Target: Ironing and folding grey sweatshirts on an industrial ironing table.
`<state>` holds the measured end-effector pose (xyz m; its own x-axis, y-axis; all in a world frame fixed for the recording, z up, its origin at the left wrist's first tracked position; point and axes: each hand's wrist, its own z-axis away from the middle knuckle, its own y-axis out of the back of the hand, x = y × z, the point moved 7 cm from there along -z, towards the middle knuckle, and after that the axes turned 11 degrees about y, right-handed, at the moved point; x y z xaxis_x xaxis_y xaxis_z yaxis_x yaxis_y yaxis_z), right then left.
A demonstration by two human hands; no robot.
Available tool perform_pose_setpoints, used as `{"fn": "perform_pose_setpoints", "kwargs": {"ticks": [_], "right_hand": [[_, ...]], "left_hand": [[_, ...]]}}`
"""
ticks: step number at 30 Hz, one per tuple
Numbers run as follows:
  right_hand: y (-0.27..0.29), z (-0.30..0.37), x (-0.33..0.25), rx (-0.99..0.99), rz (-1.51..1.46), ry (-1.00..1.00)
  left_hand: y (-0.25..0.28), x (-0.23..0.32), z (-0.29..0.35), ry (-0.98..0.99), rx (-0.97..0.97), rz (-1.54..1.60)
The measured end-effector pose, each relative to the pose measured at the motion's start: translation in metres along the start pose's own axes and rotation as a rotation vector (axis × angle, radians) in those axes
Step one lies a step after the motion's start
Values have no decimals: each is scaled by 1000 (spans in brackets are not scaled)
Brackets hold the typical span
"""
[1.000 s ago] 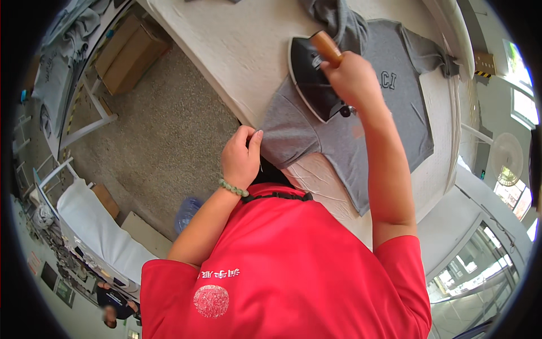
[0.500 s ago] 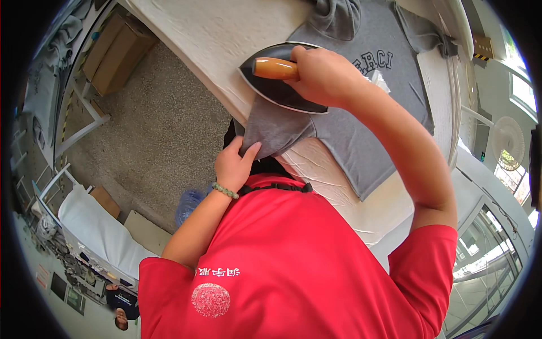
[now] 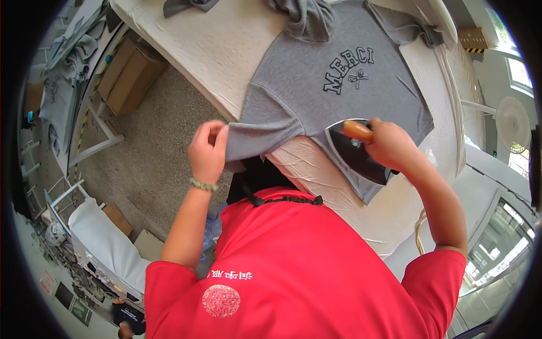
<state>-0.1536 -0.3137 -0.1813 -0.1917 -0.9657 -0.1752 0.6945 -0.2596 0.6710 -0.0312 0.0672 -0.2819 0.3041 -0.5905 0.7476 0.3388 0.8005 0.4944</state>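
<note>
Near right over the shirt (image 3: 307, 101), the right hand (image 3: 393, 147) holds the iron (image 3: 353, 153) — closed round its handle (image 3: 357, 130); the half-curled left hand (image 3: 206, 153) meets the sleeve (image 3: 262, 135) — grip unclear.

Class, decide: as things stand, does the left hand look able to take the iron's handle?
Probably not: the right hand grips the handle, leaving only its front end bare, and the left hand is at the end of the sleeve, well left of the iron.

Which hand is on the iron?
Your right hand grips the iron by its handle; your left hand, with the beaded bracelet, is at the grey sleeve.
</note>
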Motion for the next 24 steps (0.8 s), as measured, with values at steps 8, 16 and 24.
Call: {"fn": "perform_pose_setpoints", "kwargs": {"ticks": [8,16,24], "right_hand": [[-9,35,52,479,-171,-159],[14,-43,-17,345,-219,-13],[55,-104,-70,344,-197,74]], "left_hand": [[-68,95,-93,66,-20,-286],[-85,88,-106,-53,-30,-388],[-76,84,-92,-183,140,-327]]}}
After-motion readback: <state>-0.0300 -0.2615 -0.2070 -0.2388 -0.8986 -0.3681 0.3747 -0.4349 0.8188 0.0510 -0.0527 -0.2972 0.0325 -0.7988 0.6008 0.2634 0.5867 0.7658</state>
